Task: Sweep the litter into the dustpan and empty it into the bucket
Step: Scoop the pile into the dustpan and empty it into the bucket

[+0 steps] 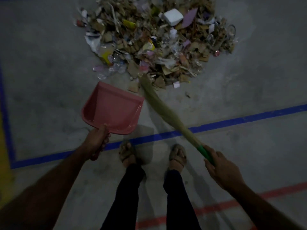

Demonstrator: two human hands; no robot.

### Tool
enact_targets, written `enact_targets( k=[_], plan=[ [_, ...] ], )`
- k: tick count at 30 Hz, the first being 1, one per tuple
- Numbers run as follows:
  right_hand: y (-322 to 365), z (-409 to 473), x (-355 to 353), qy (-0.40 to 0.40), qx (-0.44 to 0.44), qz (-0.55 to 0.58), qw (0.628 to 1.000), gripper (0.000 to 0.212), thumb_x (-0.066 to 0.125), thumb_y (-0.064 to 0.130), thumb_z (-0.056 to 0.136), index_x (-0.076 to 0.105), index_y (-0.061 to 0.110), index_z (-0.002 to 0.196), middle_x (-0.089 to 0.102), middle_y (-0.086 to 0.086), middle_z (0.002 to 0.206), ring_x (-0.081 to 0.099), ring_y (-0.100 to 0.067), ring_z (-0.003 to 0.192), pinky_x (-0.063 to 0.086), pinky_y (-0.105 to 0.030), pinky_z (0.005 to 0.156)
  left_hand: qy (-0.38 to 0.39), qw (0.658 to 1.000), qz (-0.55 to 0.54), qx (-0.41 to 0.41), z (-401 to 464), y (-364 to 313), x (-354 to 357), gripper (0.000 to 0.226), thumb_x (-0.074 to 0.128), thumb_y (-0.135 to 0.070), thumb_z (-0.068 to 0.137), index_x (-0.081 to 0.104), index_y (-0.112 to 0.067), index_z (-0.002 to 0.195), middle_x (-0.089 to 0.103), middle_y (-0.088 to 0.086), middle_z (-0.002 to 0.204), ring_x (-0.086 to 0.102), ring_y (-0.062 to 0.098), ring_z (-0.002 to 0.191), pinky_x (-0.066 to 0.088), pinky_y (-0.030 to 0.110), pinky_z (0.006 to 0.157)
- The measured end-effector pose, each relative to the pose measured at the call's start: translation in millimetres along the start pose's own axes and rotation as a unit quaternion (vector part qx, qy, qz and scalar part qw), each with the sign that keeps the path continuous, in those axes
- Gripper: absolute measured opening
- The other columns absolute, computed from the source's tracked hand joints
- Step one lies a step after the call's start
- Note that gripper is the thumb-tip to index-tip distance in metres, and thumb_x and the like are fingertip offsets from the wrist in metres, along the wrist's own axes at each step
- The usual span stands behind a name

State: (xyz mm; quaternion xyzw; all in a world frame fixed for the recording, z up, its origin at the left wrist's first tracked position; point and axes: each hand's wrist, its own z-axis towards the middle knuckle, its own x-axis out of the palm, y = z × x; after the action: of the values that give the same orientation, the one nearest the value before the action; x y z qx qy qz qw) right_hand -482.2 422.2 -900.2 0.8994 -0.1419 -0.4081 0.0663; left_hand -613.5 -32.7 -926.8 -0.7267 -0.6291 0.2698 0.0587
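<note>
Two forearms reach forward from the bottom of the view, with dark-trousered legs and sandalled feet (152,155) between them on the grey concrete floor (249,80). On the person's left, the left hand (97,140) has its fingers curled round the handle of a pink dustpan (113,108); the pan looks empty, its open mouth pointing ahead toward the heap. Whether its lip touches the floor I cannot tell. The right hand (221,168) grips the green handle of a grass broom (159,107), fingers wrapped loosely over it.

The broom's long axis runs diagonally from that hand, forward and to the left, crossing a blue floor line (232,120), and its bristle tip meets the near edge of the litter pile (157,40). The pile of torn cardboard, paper, wrappers and a white foam block lies ahead of both hands, apart from the pan's mouth, which sits just left of the bristles. The stroke to come would probably draw scraps back and leftward, with the pan pushed closer first. No bucket is in view; a red line (207,208) crosses the floor nearer the feet.
</note>
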Motion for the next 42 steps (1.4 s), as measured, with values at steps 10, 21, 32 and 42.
enact_targets(
  k=[10, 21, 32, 42],
  plan=[
    [126.1, 143.7, 11.8, 0.040, 0.050, -0.062, 0.996, 0.048, 0.040, 0.037, 0.100, 0.027, 0.036, 0.147, 0.057, -0.011, 0.101, 0.063, -0.033, 0.085, 0.048, -0.039, 0.068, 0.005, 0.999, -0.013, -0.051, 34.7, 30.8, -88.6, 0.056, 0.041, -0.052, 0.102, 0.061, -0.003, 0.085, 0.045, 0.001, 0.049, 0.034, 0.014, 0.038, 0.029, 0.020, 0.044],
    [152.3, 119.8, -64.7, -0.007, 0.018, 0.179, 0.984, 0.044, 0.058, 0.050, 0.095, 0.043, 0.036, 0.133, 0.063, 0.003, 0.074, 0.061, -0.013, 0.056, 0.045, -0.028, 0.050, 0.024, 0.997, -0.061, -0.050, 40.9, -20.1, -129.2, 0.050, 0.038, -0.050, 0.102, 0.057, -0.008, 0.081, 0.042, 0.000, 0.051, 0.031, 0.011, 0.037, 0.025, 0.019, 0.035],
    [254.7, 194.5, -9.0, 0.030, -0.012, 0.131, 0.991, 0.041, 0.045, 0.046, 0.102, 0.040, 0.016, 0.130, 0.064, -0.009, 0.101, 0.061, -0.025, 0.081, 0.041, -0.032, 0.065, 0.001, 0.995, -0.055, -0.088, 78.8, -22.2, -165.4, 0.052, 0.034, -0.053, 0.102, 0.057, -0.009, 0.085, 0.038, -0.005, 0.043, 0.028, 0.010, 0.032, 0.026, 0.015, 0.039],
    [219.5, 264.5, -62.7, -0.019, 0.052, -0.010, 0.998, 0.061, 0.038, 0.044, 0.103, 0.010, 0.040, 0.156, 0.053, -0.012, 0.096, 0.056, -0.026, 0.071, 0.055, -0.041, 0.065, 0.002, 0.993, -0.081, -0.088, 95.6, -70.0, -134.2, 0.047, 0.036, -0.052, 0.099, 0.055, -0.013, 0.079, 0.040, -0.002, 0.049, 0.029, 0.013, 0.036, 0.025, 0.019, 0.044]
  ],
)
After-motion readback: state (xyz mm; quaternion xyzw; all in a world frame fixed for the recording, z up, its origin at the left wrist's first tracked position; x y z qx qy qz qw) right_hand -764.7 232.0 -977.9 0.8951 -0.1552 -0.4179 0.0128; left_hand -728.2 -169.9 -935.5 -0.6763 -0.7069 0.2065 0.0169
